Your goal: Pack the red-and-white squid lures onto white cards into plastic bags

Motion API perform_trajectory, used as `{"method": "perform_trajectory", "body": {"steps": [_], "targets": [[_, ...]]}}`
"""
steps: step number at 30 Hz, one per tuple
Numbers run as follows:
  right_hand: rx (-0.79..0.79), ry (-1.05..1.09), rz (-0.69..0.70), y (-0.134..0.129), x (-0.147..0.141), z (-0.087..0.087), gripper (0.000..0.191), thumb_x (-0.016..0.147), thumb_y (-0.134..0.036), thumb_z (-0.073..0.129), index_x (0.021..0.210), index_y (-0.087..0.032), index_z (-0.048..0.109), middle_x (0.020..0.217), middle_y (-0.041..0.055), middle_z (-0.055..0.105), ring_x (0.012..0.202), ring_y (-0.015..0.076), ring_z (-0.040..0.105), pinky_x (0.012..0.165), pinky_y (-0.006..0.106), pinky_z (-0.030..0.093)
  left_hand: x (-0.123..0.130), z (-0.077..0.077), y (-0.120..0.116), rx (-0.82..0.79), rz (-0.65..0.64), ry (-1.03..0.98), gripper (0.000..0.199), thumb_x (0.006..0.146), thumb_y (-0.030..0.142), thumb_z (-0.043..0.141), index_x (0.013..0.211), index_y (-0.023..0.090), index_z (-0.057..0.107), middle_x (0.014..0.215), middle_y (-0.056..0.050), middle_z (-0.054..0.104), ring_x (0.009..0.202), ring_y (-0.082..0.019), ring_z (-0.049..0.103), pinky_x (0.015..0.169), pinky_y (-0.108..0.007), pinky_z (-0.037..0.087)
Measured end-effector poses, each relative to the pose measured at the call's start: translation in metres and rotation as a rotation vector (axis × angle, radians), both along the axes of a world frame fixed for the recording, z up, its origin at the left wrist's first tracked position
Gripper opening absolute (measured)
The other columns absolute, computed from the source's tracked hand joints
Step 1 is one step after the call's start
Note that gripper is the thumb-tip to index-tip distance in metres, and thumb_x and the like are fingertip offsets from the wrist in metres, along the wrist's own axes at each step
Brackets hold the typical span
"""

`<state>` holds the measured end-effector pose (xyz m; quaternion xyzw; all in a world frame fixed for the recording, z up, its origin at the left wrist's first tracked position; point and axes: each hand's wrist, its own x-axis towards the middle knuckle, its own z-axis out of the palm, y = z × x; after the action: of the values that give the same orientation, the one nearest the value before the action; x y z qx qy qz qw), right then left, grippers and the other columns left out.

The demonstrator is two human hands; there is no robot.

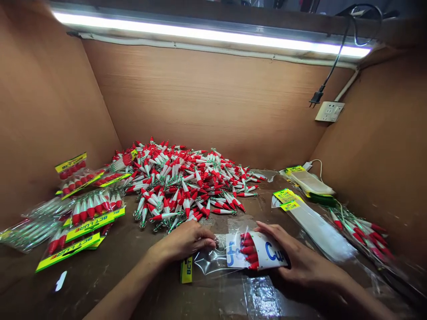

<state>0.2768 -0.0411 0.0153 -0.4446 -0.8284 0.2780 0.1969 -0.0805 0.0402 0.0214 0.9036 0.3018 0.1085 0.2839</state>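
Note:
Near the front middle, my right hand (293,255) is wrapped round a white card with blue handwriting (269,253). Several red lure tips (250,251) show at the card's left side, behind or within clear plastic. My left hand (190,240) pinches the edge of a clear plastic bag (210,262), which spreads between the two hands and overlaps the lure tips. Below my left hand, a yellow and black label (186,270) shows at the bag's left end. Behind my left hand lies a large pile of red and white lures (187,178).
Filled packs with yellow labels (90,222) lie at the left. Empty bags with yellow headers (316,222) and a further stack (310,180) are at the right, beside loose lures (363,235). A black plug (316,95) hangs near the wall outlet (329,111).

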Motion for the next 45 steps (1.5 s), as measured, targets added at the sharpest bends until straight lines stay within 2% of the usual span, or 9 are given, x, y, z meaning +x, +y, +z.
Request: {"method": "perform_trajectory", "body": {"steps": [5, 9, 17, 23, 26, 31, 33, 36, 45], "targets": [[-0.031, 0.041, 0.101, 0.016, -0.014, -0.002, 0.106, 0.068, -0.009, 0.062, 0.161, -0.027, 0.015, 0.151, 0.0111, 0.044, 0.135, 0.0293, 0.048, 0.115, 0.044, 0.037, 0.0, 0.001, -0.001, 0.129, 0.029, 0.041, 0.026, 0.098, 0.045, 0.059, 0.113, 0.029, 0.074, 0.09, -0.003, 0.072, 0.077, -0.019, 0.063, 0.066, -0.024, 0.038], [-0.067, -0.002, 0.081, 0.019, -0.015, -0.008, 0.106, 0.069, -0.01, 0.061, 0.162, -0.029, 0.013, 0.155, 0.0095, 0.042, 0.139, 0.0292, 0.044, 0.117, 0.044, 0.033, 0.007, -0.001, -0.008, 0.326, 0.093, 0.104, 0.057, 0.086, 0.044, 0.076, 0.139, 0.034, 0.056, 0.115, -0.008, 0.066, 0.103, -0.028, 0.061, 0.084, -0.034, 0.044], [-0.055, -0.052, 0.13, 0.023, -0.013, -0.017, 0.11, 0.068, -0.014, 0.064, 0.163, -0.027, 0.008, 0.157, 0.0091, 0.043, 0.143, 0.03, 0.04, 0.119, 0.044, 0.031, 0.041, -0.013, -0.018, 0.081, 0.12, 0.026, 0.066, 0.101, 0.034, 0.052, 0.159, 0.032, 0.022, 0.143, -0.012, 0.055, 0.123, -0.029, 0.057, 0.102, -0.042, 0.043], [-0.055, -0.043, 0.154, 0.024, -0.016, -0.019, 0.112, 0.066, -0.013, 0.062, 0.163, -0.027, 0.008, 0.158, 0.0095, 0.042, 0.145, 0.0313, 0.038, 0.118, 0.046, 0.032, 0.055, 0.0, -0.008, -0.025, 0.113, 0.089, 0.027, 0.097, 0.034, 0.051, 0.122, 0.028, 0.062, 0.102, -0.004, 0.066, 0.092, -0.023, 0.063, 0.077, -0.031, 0.044], [-0.064, -0.039, 0.161, 0.023, -0.015, -0.018, 0.111, 0.067, -0.013, 0.062, 0.163, -0.026, 0.009, 0.158, 0.0102, 0.041, 0.146, 0.0321, 0.036, 0.119, 0.048, 0.031, 0.053, 0.002, -0.003, -0.105, 0.127, 0.029, 0.017, 0.093, 0.029, 0.053, 0.106, 0.024, 0.062, 0.092, -0.001, 0.064, 0.082, -0.019, 0.059, 0.068, -0.026, 0.041], [-0.059, -0.024, 0.178, 0.024, -0.014, -0.019, 0.11, 0.067, -0.013, 0.061, 0.163, -0.025, 0.009, 0.159, 0.0111, 0.039, 0.145, 0.0318, 0.037, 0.118, 0.047, 0.032, 0.054, 0.0, -0.002, -0.1, 0.128, -0.006, 0.036, 0.091, 0.022, 0.049, 0.126, 0.025, 0.059, 0.104, -0.004, 0.069, 0.091, -0.022, 0.062, 0.077, -0.029, 0.043], [-0.054, -0.023, 0.171, 0.024, -0.014, -0.019, 0.111, 0.066, -0.012, 0.062, 0.163, -0.026, 0.009, 0.159, 0.0103, 0.039, 0.145, 0.0314, 0.037, 0.119, 0.047, 0.031, 0.055, -0.002, -0.001, -0.096, 0.115, 0.011, 0.036, 0.089, 0.018, 0.048, 0.119, 0.026, 0.065, 0.107, -0.004, 0.07, 0.094, -0.023, 0.063, 0.079, -0.03, 0.043], [-0.067, -0.032, 0.168, 0.023, -0.015, -0.017, 0.11, 0.067, -0.012, 0.062, 0.163, -0.026, 0.01, 0.158, 0.01, 0.041, 0.146, 0.0311, 0.037, 0.12, 0.048, 0.03, 0.054, -0.007, 0.001, -0.142, 0.124, 0.01, 0.029, 0.081, 0.016, 0.052, 0.104, 0.024, 0.068, 0.087, 0.0, 0.068, 0.077, -0.02, 0.059, 0.066, -0.027, 0.039], [-0.071, -0.02, 0.137, 0.017, -0.024, -0.014, 0.106, 0.068, -0.015, 0.061, 0.162, -0.027, 0.014, 0.155, 0.0106, 0.044, 0.139, 0.0316, 0.046, 0.115, 0.045, 0.036, 0.042, -0.016, 0.011, -0.325, 0.063, -0.106, 0.02, 0.083, 0.029, 0.063, 0.1, 0.019, 0.065, 0.077, 0.003, 0.056, 0.068, -0.014, 0.049, 0.058, -0.022, 0.035]]}}
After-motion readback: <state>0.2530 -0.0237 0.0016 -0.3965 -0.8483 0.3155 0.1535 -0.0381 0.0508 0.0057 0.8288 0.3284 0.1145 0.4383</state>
